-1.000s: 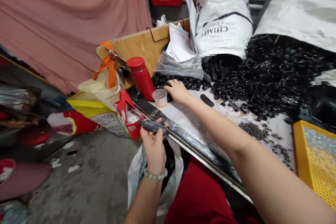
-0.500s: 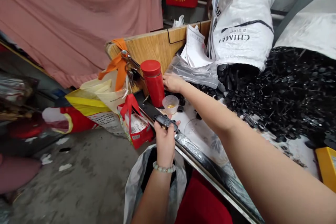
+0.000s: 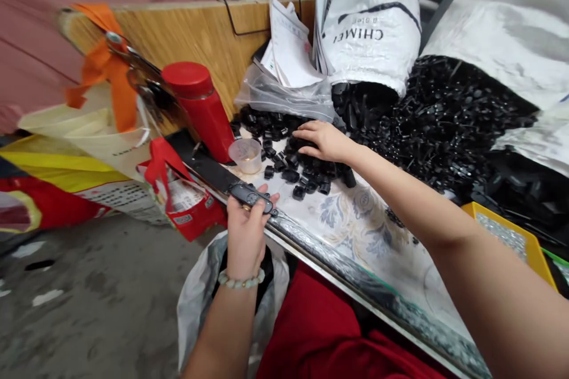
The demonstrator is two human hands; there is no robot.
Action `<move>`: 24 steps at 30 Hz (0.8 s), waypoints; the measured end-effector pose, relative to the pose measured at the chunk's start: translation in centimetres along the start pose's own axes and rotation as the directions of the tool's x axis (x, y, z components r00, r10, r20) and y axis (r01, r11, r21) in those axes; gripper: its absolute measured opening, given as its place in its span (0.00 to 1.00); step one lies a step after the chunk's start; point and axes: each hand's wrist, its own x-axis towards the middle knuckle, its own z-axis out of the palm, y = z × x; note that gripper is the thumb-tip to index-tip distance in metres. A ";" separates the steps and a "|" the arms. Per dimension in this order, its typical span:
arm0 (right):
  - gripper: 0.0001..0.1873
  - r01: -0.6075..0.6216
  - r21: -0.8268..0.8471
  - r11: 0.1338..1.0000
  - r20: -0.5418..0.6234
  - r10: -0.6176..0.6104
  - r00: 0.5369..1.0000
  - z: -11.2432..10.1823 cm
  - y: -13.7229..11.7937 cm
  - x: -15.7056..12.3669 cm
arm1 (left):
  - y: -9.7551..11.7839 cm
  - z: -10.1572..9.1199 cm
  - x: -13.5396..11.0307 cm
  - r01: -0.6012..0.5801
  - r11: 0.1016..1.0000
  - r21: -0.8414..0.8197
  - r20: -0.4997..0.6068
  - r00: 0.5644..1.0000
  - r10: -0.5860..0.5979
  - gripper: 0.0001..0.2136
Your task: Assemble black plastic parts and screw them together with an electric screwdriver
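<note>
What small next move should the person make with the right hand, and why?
Probably the right hand should pick up one of the loose black plastic pieces, because it is open and right at them, while the left hand is occupied holding a flat black plastic part.

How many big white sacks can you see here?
2: one printed CHIMEI in the middle, spilling black plastic parts, and a second white sack to its right. Others may be hidden.
</note>
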 end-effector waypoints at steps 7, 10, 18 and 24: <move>0.12 -0.319 0.092 0.943 0.050 0.316 0.947 -0.8 -7.5 -10.2 | -1.9 2.8 -2.9 0.003 1.000 -0.020 0.146 0.989 0.000 0.17; 0.11 -0.499 0.033 0.866 0.101 0.493 0.864 1.0 -10.0 -10.8 | -2.6 3.3 -4.0 -0.077 0.997 -0.026 0.210 0.974 0.081 0.17; 0.13 -0.655 0.170 0.736 0.051 0.657 0.752 0.9 -9.7 -11.0 | -4.0 3.8 -6.0 -0.111 0.983 0.145 0.401 0.915 0.044 0.23; 0.09 -0.507 0.563 0.653 -0.140 0.680 0.720 -1.7 -11.4 -16.8 | -2.5 6.9 -7.3 -0.117 0.934 0.337 0.562 0.821 -0.100 0.30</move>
